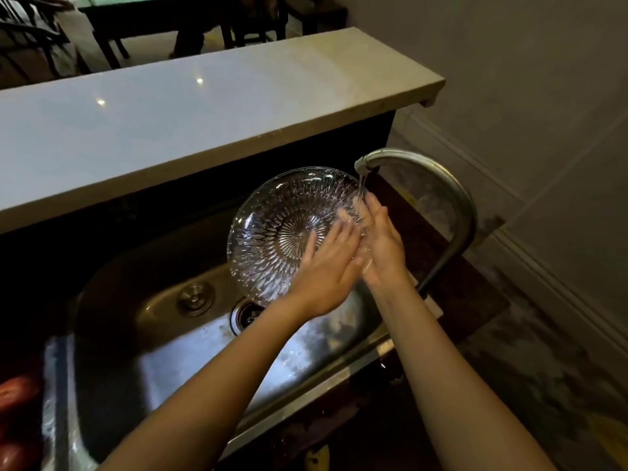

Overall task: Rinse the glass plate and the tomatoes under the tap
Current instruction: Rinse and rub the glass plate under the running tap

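**Over the sink: plate under the running tap**

Over the steel sink [142, 338] you hold the glass plate [272, 232] tilted up on edge, its patterned face turned towards you. Your right hand [382, 246] is at the plate's right rim, fingers [373, 209] straight and close together, pressed along the edge; whether the thumb hooks behind the glass cannot be told. Your left hand [323, 277] lies flat on the plate's face, fingers slightly spread and extended across the lower right part of the pattern, not curled around anything.

The tap [424, 171] arches in from the right, and its spout ends just above the plate's upper right rim. A thin stream of water [361, 188] falls from the spout onto the rim and onto your right fingertips. Drops cling along the plate's edge.

Below the plate, the drain [246, 314] sits in the sink floor, with a round plug [196, 298] to its left. The basin is wet and shiny.

At the far left edge, beside the sink, two red tomatoes [17, 392] lie well apart from your hands. A pale raised desk [170, 124] runs behind the sink.
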The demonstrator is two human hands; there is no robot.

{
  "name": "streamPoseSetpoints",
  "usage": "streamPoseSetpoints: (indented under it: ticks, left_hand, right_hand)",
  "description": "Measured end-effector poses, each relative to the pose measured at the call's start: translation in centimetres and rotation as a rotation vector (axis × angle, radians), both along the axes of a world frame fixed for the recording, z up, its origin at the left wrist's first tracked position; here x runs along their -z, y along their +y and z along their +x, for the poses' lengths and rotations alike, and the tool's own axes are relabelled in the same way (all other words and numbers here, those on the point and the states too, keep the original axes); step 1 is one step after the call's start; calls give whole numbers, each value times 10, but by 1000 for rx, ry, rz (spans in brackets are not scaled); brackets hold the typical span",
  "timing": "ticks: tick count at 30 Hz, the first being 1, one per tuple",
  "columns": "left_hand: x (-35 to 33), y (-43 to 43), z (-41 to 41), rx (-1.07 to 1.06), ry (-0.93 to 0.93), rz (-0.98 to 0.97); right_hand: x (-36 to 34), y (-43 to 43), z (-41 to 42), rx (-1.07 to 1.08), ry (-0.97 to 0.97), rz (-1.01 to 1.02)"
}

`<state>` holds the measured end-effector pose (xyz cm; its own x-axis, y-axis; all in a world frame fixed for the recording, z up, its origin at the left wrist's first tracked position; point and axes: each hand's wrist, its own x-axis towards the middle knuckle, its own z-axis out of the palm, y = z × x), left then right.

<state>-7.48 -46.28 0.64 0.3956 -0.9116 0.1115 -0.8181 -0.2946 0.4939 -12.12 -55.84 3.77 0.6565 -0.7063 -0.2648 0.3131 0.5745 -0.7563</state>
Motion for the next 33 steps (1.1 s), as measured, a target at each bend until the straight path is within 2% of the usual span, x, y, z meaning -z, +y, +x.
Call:
streamPoseSetpoints:
  ticks: [3, 7, 9, 12, 14, 16, 20, 22, 24, 27, 31, 33]
  left_hand:
    - [-10, -23, 26, -76, -74, 24]
    - [-20, -19, 66, -244, -35, 171]
    - [-21, -1, 65, -166, -7, 206]
    - [-18, 36, 31, 131, 65, 78]
    - [-16, 51, 14, 237, 25, 22]
    - [-15, 56, 11, 177, -44, -56]
    - [-24, 55, 16, 35, -24, -203]
    - [-32, 57, 23, -109, 170, -311]
    - [-39, 58, 34, -239, 500, -411]
    - [-39, 60, 42, -277, 920, -465]
    - [-27, 55, 40, -354, 1148, -533]
    - [-22, 54, 42, -385, 1177, -545]
  right_hand:
    - [1, 6, -2, -32, -7, -21]
    - [-3, 5, -5, -12, -47, 24]
    - [-8, 0, -6, 33, -45, 48]
    - [-15, -8, -1, 85, -10, 40]
    - [-19, -9, 4, 98, 44, 35]
    - [-22, -6, 10, 101, 86, 53]
    - [-30, -8, 18, 50, 121, 30]
    - [-33, -10, 22, -38, 188, -104]
    - [-33, -11, 26, -91, 356, -359]
    - [-27, -13, 38, -197, 547, -723]
    - [-1, -6, 52, -279, 751, -1130]
    - [12, 19, 59, -270, 751, -1375]
